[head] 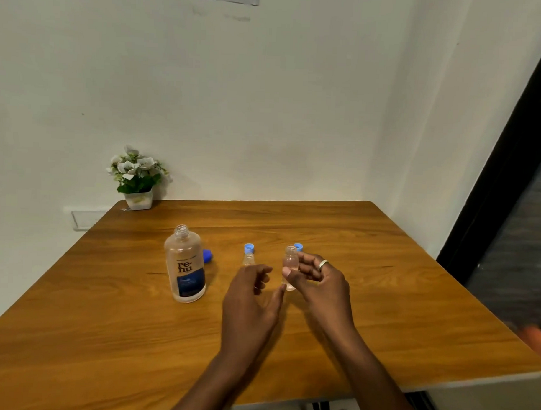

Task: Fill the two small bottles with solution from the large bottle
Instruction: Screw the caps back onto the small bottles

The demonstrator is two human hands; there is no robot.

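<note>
Right hand (317,286) pinches one small clear plastic bottle (290,267), uncapped, upright on the wooden table (383,270); left hand (254,291) hovers loosely open, empty; second small bottle (249,260) stands behind it; next, likely, fetching the open large clear labelled bottle (186,266) at left to pour.

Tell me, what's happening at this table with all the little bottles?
A person is partway through decanting contact lens solution. The right hand holds one small clear bottle, uncapped. The left hand hovers open beside it, in front of the second small bottle, which stands on the wooden table. The large renu bottle stands open to the left, untouched. Three blue caps lie behind the bottles.
</note>
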